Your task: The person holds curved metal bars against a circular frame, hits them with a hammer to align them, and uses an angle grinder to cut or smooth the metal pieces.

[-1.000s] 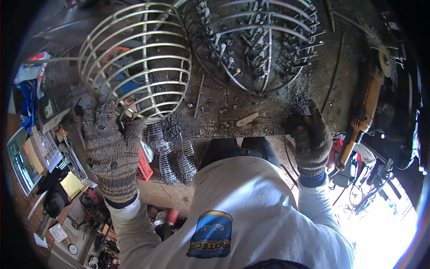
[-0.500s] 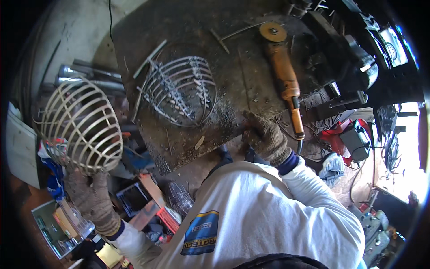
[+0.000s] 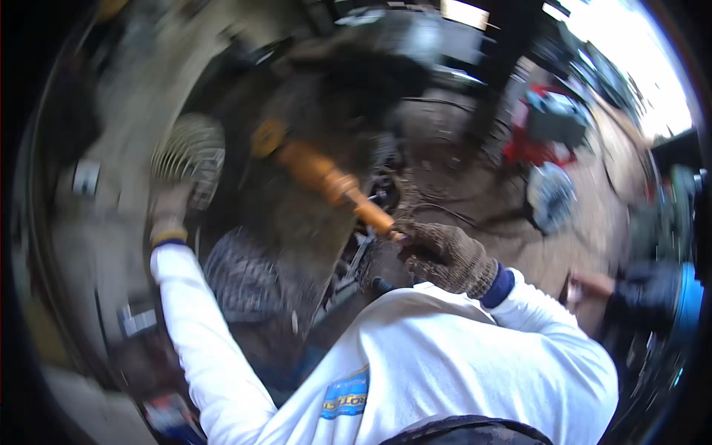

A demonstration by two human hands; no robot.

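My left hand (image 3: 172,211), in a brown knitted glove, is stretched out to the far left. It grips a domed wire cage (image 3: 189,152) by its near end; both are smeared by motion. A second wire cage (image 3: 245,274) lies on the dark worktable (image 3: 308,245), beside my left sleeve. An orange angle grinder (image 3: 326,178) with a round disc lies slantwise across the table, its tail over the edge. My right hand (image 3: 449,258), gloved too, is beside that tail with fingers loosely bent and the thumb apart. Nothing shows in it, and contact with the grinder is unclear.
A red and grey machine (image 3: 545,122) stands on the floor at the right, with a pale rounded object (image 3: 550,196) near it. Cables (image 3: 445,211) run across the floor. Another person's bare limb (image 3: 589,285) shows at the right edge. A dark post (image 3: 508,67) rises at the back.
The view has swung right, so the table and grinder appear turned and farther left. My left hand has carried the cage forward, with the arm now extended. The other person's limb has come into view.
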